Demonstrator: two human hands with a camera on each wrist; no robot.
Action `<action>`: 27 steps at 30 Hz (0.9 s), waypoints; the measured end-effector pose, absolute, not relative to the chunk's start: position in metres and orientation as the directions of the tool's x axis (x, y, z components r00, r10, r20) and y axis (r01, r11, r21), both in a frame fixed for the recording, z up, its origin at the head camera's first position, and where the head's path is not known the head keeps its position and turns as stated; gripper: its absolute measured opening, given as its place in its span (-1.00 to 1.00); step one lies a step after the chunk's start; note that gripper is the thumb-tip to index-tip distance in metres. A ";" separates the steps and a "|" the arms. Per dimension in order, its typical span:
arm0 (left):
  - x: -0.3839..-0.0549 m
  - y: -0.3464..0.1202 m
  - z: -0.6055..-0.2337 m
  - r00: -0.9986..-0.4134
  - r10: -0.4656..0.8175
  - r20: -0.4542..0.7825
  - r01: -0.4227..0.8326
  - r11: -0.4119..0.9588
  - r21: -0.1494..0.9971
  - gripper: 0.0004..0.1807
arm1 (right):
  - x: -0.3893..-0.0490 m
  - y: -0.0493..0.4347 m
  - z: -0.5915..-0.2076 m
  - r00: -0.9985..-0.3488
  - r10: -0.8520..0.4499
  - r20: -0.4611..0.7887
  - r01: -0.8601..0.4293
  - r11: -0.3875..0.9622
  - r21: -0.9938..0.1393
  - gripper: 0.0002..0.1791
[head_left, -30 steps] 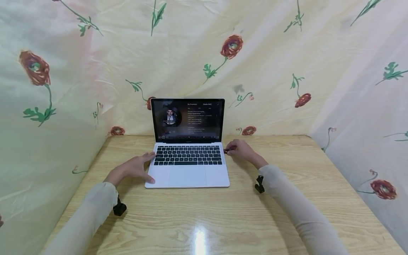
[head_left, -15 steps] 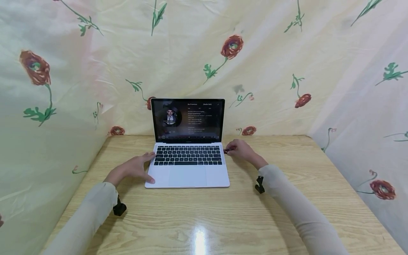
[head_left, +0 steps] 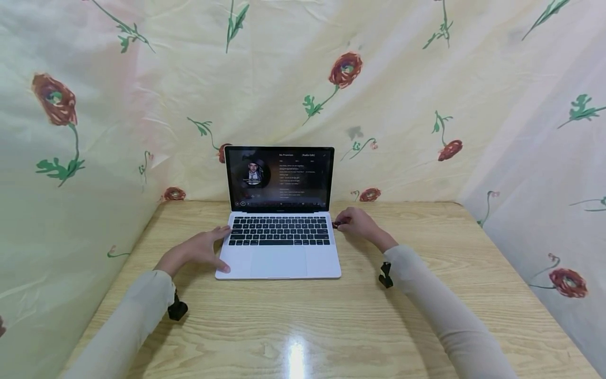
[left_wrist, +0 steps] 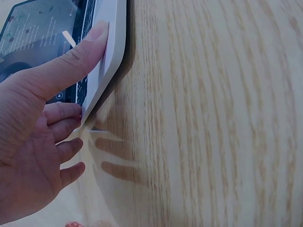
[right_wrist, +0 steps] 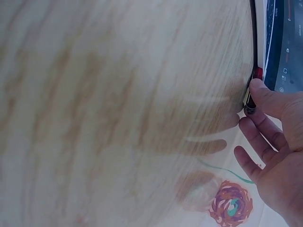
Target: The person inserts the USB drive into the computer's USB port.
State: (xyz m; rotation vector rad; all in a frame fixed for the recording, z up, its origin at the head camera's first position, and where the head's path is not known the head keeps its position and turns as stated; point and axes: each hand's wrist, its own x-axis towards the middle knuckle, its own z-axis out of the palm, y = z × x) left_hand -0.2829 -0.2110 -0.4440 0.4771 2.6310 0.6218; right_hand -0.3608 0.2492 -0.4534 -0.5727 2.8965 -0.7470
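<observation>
A silver laptop (head_left: 278, 263) stands unfolded on the wooden table, its screen (head_left: 279, 179) lit with a dark music page. On its left side, my left hand (head_left: 199, 249) is spread, the thumb resting on the front left corner beside the trackpad. The forefinger touches the edge by the keyboard; in the left wrist view the outer fingers are off the laptop. At the right side, my right hand (head_left: 358, 223) pinches a small black and red USB flash drive (right_wrist: 251, 100) between thumb and forefinger. Its red end lies right against the laptop's side edge.
The wood-grain table (head_left: 265, 326) stretches to both sides and in front of the laptop. Behind and beside it hangs a pale sheet (head_left: 402, 79) printed with red flowers. A black strap mount sits on each wrist.
</observation>
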 end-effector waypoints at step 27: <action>-0.282 -0.210 -0.442 -0.864 0.406 -0.298 0.228 0.843 0.488 0.35 | -0.359 0.245 -0.452 -0.930 -0.367 -0.009 -0.321 0.826 -0.464 -0.80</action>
